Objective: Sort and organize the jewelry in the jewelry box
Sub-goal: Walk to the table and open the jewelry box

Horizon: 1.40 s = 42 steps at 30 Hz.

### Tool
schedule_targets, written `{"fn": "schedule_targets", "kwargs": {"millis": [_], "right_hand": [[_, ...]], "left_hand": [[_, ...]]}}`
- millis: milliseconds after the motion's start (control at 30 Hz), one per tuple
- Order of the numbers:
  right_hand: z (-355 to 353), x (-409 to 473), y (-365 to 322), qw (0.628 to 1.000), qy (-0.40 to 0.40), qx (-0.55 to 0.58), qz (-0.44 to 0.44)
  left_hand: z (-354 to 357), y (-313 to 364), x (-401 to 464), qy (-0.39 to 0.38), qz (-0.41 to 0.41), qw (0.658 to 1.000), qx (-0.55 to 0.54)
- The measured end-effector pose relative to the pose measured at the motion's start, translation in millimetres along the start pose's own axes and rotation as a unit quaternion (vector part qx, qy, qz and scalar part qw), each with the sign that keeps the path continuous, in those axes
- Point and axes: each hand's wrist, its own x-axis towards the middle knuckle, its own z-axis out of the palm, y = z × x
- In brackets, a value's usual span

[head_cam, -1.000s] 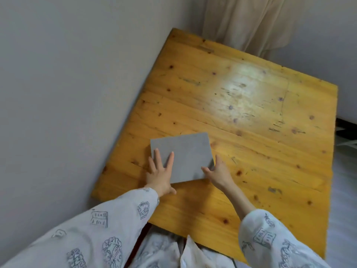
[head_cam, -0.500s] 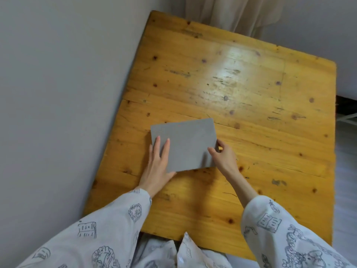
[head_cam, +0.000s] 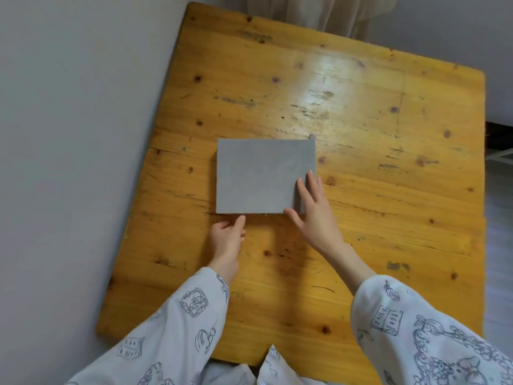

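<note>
While the jewelry box [head_cam: 261,176] lies shut on the counter [head_cam: 361,134], right grip [head_cam: 313,209] rests spread on its near-right corner — left grip [head_cam: 226,236], loosely curled, touches just below.

No text, label, brand, number or sign can be read anywhere in the view. The lid of the grey jewelry box [head_cam: 261,173] is plain and unmarked. The sleeves [head_cam: 410,329] are printed with line drawings, among them an open book whose pages carry only scribbled strokes, from which no letters can be made out. No writing is borne by the wooden table [head_cam: 361,134]; only knots and scuffs are seen on it.
</note>
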Motion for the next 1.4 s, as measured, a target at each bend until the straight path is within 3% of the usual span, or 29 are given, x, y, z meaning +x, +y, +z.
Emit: {"fn": "schedule_targets", "kwargs": {"millis": [100, 167, 300, 500, 633, 700, 767, 833, 900, 933, 1033, 1100, 1267, 1400], "right_hand": [[2.8, -1.0, 3.4, 1.000, 0.005, -0.012, -0.015], [5.2, -1.8, 3.9, 1.000, 0.010, -0.016, -0.016], [7.5, -3.3, 6.8, 1.000, 0.014, -0.005, -0.027], [12.4, -7.9, 11.7, 0.999, 0.019, -0.015, -0.041], [19.2, -9.3, 12.3, 0.998, 0.054, -0.006, -0.040], [20.9, -8.8, 16.3, 0.997, 0.069, 0.009, -0.045], [22.0, -8.2, 22.2, 0.995, 0.086, 0.030, -0.045], [25.2, -8.7, 27.6, 0.993, 0.097, 0.056, -0.043], [31.8, -7.5, 32.8, 0.989, 0.102, 0.103, -0.027], [35.0, -6.6, 34.7, 0.985, 0.105, 0.138, -0.009], [41.4, -5.3, 38.5, 0.966, 0.122, 0.226, 0.027], [41.8, -7.1, 39.0, 0.956, 0.141, 0.254, 0.028], [24.0, -1.2, 34.0, 0.942, 0.220, 0.249, -0.033], [1.0, 26.5, 23.4, 0.903, 0.318, 0.280, -0.076]], "left_hand": [[15.3, 10.3, -3.9, -0.104, -0.112, 0.964, -0.218], [22.5, 15.7, -11.8, -0.135, -0.151, 0.939, -0.279], [20.3, 12.9, -8.1, -0.154, -0.165, 0.932, -0.283], [20.5, 5.4, -2.5, -0.141, -0.109, 0.970, -0.164], [16.8, 7.4, -6.0, -0.134, -0.043, 0.989, -0.051], [13.3, 13.0, -9.9, -0.142, 0.028, 0.985, 0.092], [5.5, 14.4, -11.8, -0.098, 0.174, 0.939, 0.281], [-8.7, 14.1, -12.6, 0.012, 0.347, 0.853, 0.389], [-22.8, 11.8, -0.8, 0.061, 0.457, 0.801, 0.381], [-28.8, 10.7, 10.2, 0.055, 0.463, 0.798, 0.381], [-34.9, 5.0, 42.4, -0.027, 0.387, 0.852, 0.351], [-35.0, -0.9, 54.1, -0.048, 0.400, 0.865, 0.301], [-32.3, 9.5, 50.5, -0.029, 0.474, 0.856, 0.205], [-19.4, 36.9, 50.4, -0.023, 0.549, 0.825, 0.133]]}}
